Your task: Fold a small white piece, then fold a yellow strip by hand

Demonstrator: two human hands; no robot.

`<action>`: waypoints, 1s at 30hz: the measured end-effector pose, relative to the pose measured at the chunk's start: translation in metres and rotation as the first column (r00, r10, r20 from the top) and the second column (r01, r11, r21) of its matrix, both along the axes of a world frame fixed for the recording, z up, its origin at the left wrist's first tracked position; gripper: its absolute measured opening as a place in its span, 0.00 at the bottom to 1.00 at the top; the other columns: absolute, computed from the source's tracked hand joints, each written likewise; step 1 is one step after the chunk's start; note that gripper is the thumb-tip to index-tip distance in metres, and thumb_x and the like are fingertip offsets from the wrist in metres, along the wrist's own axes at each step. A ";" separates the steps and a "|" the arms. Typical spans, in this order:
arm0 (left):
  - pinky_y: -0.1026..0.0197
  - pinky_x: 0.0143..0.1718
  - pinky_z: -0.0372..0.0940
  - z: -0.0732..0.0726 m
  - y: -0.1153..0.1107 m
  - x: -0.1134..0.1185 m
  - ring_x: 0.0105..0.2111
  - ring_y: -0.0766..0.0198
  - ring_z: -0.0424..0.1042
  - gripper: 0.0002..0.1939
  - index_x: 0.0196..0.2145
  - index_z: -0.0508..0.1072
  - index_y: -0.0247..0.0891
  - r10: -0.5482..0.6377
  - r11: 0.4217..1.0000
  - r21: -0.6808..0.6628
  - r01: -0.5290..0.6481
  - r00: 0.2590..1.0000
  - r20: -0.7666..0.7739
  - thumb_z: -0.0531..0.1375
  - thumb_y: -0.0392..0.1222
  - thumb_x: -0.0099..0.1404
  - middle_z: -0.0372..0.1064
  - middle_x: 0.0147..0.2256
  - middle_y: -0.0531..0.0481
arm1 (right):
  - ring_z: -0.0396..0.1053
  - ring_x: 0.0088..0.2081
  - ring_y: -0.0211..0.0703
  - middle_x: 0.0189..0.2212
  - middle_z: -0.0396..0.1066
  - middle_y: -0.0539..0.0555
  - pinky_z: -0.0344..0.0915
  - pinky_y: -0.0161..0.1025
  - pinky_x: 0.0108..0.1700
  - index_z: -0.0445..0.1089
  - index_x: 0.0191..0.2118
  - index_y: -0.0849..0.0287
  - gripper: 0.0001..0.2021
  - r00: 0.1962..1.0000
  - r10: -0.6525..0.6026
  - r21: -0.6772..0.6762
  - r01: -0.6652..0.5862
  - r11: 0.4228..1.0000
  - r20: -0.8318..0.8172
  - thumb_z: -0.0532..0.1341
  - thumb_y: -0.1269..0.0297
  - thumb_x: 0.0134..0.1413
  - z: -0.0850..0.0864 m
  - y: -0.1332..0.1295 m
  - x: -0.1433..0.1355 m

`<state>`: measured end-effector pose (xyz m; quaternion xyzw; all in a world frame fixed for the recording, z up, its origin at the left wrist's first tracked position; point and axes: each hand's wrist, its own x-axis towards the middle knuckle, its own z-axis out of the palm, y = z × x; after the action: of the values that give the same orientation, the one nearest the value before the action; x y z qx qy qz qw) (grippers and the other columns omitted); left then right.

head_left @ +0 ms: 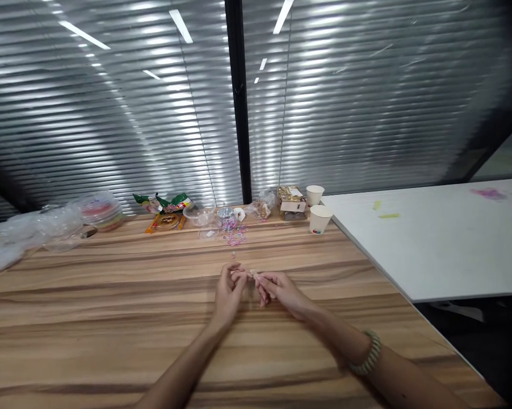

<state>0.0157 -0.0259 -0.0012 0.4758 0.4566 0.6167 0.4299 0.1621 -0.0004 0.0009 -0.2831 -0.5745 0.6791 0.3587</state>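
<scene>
My left hand (pixel 229 292) and my right hand (pixel 280 289) are close together above the middle of the wooden table (pixel 111 318). A small pale object (pixel 253 274) sits between the fingertips of both hands, too small to make out. Each hand has thumb and index finger pinched on it. The lower fingers of my right hand curl beneath. A beaded bracelet (pixel 369 355) is round my right wrist. Beyond the hands lies a scatter of small pink and purple pieces (pixel 235 236), with one tiny piece (pixel 233 253) nearer to my left hand.
Two paper cups (pixel 320 220) stand at the back right beside a gold box (pixel 292 201). Clear bowls (pixel 200 215), snack packets (pixel 166 220) and stacked plastic containers (pixel 100 210) line the back. Plastic bags (pixel 38 230) lie back left. A white table (pixel 443 244) adjoins on the right.
</scene>
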 end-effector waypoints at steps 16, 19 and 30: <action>0.63 0.33 0.61 0.006 -0.002 0.005 0.29 0.63 0.66 0.11 0.22 0.73 0.33 -0.153 0.986 -0.077 0.149 0.987 -0.042 0.64 0.45 0.49 0.68 0.26 0.48 | 0.65 0.20 0.36 0.16 0.63 0.49 0.57 0.31 0.23 0.62 0.21 0.64 0.23 0.982 0.174 -0.037 -0.171 0.985 0.072 0.58 0.45 0.47 -0.004 0.007 0.014; 0.63 0.33 0.61 0.006 -0.002 0.004 0.28 0.64 0.67 0.10 0.22 0.73 0.34 -0.159 0.981 -0.108 0.159 0.987 0.006 0.64 0.44 0.48 0.68 0.25 0.49 | 0.66 0.23 0.36 0.19 0.65 0.50 0.58 0.31 0.26 0.66 0.25 0.65 0.21 0.982 0.172 -0.048 -0.169 0.984 0.073 0.58 0.47 0.47 -0.003 0.006 0.016; 0.63 0.33 0.63 0.004 -0.005 0.004 0.29 0.63 0.70 0.14 0.28 0.74 0.34 -0.015 0.983 -0.184 0.015 1.000 0.002 0.67 0.42 0.43 0.72 0.26 0.49 | 0.62 0.20 0.34 0.17 0.65 0.50 0.58 0.32 0.24 0.68 0.30 0.65 0.22 0.985 0.082 0.056 -0.092 0.994 0.149 0.59 0.46 0.45 -0.007 -0.002 0.011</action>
<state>0.0199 -0.0313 0.0027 0.4372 0.5079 0.5688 0.4769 0.1731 -0.0022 -0.0063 -0.2955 -0.6319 0.6533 0.2942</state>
